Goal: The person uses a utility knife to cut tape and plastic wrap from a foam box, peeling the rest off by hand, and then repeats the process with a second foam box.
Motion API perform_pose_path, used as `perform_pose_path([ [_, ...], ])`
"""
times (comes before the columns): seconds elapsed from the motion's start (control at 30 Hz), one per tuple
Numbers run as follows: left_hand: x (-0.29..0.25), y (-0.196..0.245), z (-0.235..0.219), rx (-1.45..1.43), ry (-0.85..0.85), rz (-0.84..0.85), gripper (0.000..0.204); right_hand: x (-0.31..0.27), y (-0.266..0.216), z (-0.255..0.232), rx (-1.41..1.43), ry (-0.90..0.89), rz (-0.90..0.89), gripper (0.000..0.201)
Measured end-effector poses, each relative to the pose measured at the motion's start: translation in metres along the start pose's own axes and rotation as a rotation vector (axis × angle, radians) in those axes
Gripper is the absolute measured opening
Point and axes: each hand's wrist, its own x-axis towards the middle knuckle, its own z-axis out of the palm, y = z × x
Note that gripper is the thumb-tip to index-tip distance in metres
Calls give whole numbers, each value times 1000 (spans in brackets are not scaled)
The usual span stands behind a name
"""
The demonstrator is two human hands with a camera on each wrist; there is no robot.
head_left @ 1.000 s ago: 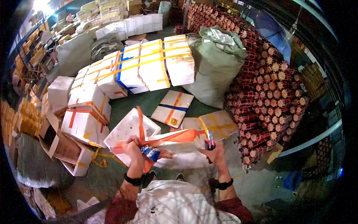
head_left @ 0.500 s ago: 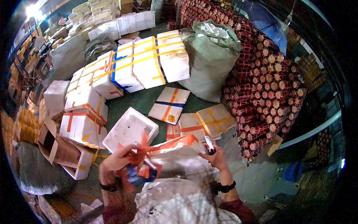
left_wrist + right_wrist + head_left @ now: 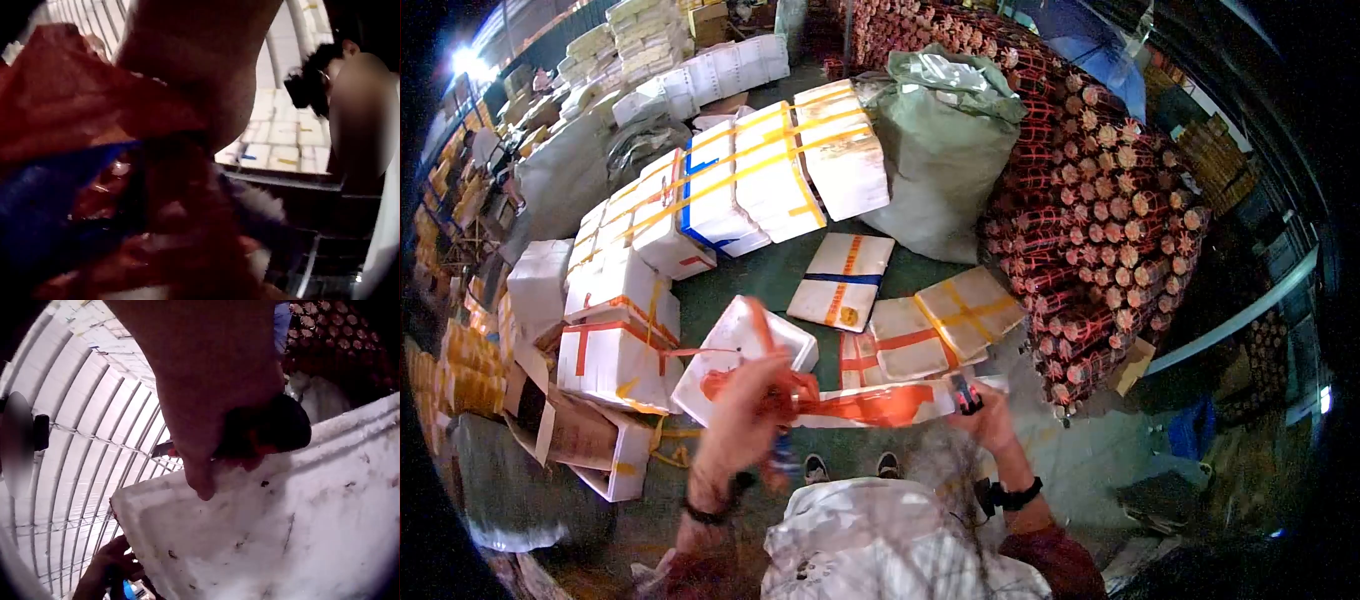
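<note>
Holding the white foam lid (image 3: 294, 512) near, between the left hand (image 3: 745, 415), gripping its orange tape (image 3: 878, 405), and the right hand (image 3: 992, 416), curled round a dark tool (image 3: 967, 397). Probably light, stiff, dentable; best held by the rim (image 3: 340, 430). See the open foam box (image 3: 804, 350) left, white pieces (image 3: 955, 72) in the green sack (image 3: 940, 180) far.

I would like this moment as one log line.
left hand: holds orange tape | right hand: grips dark tool | white foam panel: between hands
</note>
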Motion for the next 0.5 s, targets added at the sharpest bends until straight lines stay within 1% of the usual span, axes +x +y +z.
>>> perform_pose_path([
  [0.03,3,15,14,96,-25,53,58,5,17,8,-49,51,-198,71],
  [0.13,5,45,50,320,-134,181,60,-3,-13,13,-95,70,-190,71],
  [0.17,2,47,61,321,-107,127,58,-4,-14,14,-73,94,-211,70],
  [0.23,-4,47,72,374,16,116,59,-7,-15,17,-29,149,-253,69],
  [0.27,-6,47,77,401,81,113,59,-7,-18,17,-86,163,-234,68],
  [0.3,-8,45,82,395,143,126,54,-10,-23,17,-142,176,-213,67],
  [0.4,-6,43,88,329,134,68,47,-9,-24,16,-238,180,-179,66],
  [0.43,-4,42,88,323,122,76,43,-10,-23,17,-258,174,-172,66],
  [0.5,4,36,86,309,103,93,34,-11,-16,17,-261,180,-219,67],
])
